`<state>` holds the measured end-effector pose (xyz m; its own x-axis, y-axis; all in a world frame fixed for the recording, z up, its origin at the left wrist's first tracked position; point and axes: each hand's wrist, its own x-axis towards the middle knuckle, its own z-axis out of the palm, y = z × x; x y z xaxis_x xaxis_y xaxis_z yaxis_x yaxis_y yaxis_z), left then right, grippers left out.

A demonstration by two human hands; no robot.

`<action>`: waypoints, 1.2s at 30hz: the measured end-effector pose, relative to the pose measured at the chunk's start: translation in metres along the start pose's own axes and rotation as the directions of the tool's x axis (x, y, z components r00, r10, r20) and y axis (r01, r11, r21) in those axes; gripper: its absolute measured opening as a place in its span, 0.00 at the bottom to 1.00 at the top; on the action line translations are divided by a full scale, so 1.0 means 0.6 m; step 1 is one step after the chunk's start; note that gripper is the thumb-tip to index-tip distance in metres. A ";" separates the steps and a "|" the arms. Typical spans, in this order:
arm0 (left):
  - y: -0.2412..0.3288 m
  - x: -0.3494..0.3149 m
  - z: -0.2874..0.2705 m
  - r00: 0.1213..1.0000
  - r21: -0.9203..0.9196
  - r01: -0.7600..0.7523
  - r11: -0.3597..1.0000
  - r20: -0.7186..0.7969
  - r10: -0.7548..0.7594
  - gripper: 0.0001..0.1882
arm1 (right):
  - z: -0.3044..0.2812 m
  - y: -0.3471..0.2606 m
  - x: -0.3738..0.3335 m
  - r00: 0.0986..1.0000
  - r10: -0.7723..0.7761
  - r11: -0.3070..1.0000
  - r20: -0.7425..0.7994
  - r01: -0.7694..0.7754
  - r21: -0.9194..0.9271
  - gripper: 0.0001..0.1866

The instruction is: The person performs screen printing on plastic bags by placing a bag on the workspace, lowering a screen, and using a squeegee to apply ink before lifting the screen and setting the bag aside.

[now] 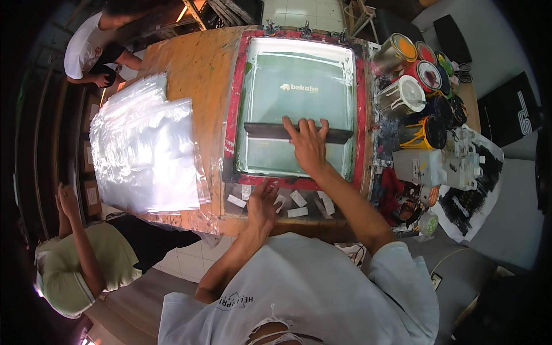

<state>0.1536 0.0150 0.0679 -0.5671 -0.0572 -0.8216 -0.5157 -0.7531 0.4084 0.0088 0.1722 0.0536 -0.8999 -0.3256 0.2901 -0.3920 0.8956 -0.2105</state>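
Observation:
A screen printing frame (359, 144) with red taped edges lies on the table, its pale green mesh (276, 69) showing a small light print. Across the mesh, side to side, runs a dark squeegee (261, 131). My right hand (310, 146) grips this squeegee near its middle, fingers hooked over its far side. At the frame's near edge is my left hand (263, 207), holding nothing, with its fingers loosely bent and apart. Whether its fingertips touch the frame I cannot tell. White ink streaks the mesh's far and right borders.
Clear plastic bags (146, 155) are stacked on the wooden table (210, 86) to the left. Ink cans (397, 52) and a plastic jug (420, 167) crowd the right side. Small white strips (298, 199) lie by the near edge. Two other people are at the left.

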 end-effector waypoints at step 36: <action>0.050 -0.040 0.001 0.966 0.009 -0.141 0.990 0.221 0.136 0.12 | -0.183 -0.034 0.041 0.940 0.012 0.982 0.342 -0.074 0.171 0.23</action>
<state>0.1514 -0.0056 0.1001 -0.7598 -0.0127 -0.6501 -0.4363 -0.7313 0.5243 0.0157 0.1791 0.1674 -0.9156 -0.3992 -0.0489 -0.3508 0.8521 -0.3883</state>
